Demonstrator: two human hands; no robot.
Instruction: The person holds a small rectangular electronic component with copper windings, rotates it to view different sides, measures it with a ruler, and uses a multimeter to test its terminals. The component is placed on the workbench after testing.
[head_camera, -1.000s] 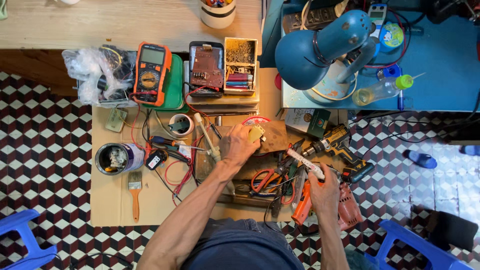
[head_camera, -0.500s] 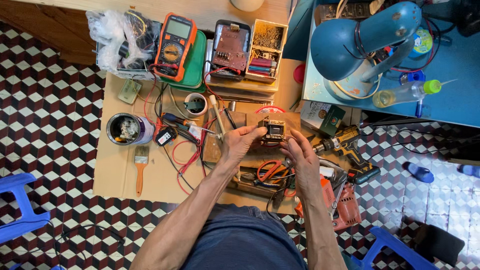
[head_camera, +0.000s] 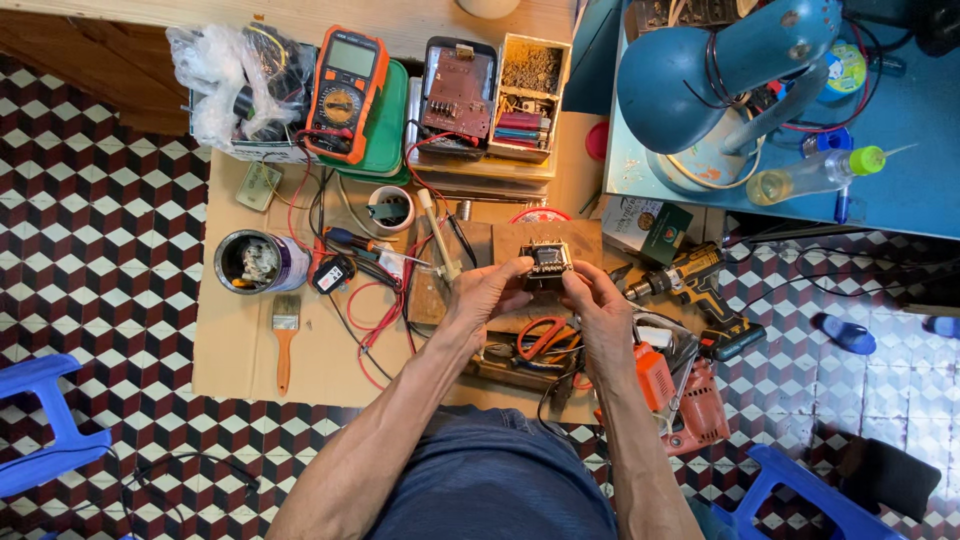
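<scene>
A small dark boxy electrical part (head_camera: 547, 261), like a little transformer, is held up between both hands over a wooden board (head_camera: 580, 240). My left hand (head_camera: 487, 297) grips its left side with thumb and fingers. Its right side is pinched by my right hand (head_camera: 594, 300). Orange-handled scissors (head_camera: 543, 337) lie just below the hands. Red and black wires (head_camera: 375, 310) trail across the cardboard sheet (head_camera: 240, 350) to the left of my left hand.
An orange multimeter (head_camera: 345, 90), an open circuit board case (head_camera: 458, 92) and a parts box (head_camera: 527, 95) sit at the back. A tin can (head_camera: 255, 262), paintbrush (head_camera: 284, 335), cordless drill (head_camera: 700, 285), red power tool (head_camera: 690, 400) and blue lamp (head_camera: 720, 70) surround the work spot.
My right hand has come up from the tools at the lower right to join my left hand on the small dark part. The view has shifted slightly downward.
</scene>
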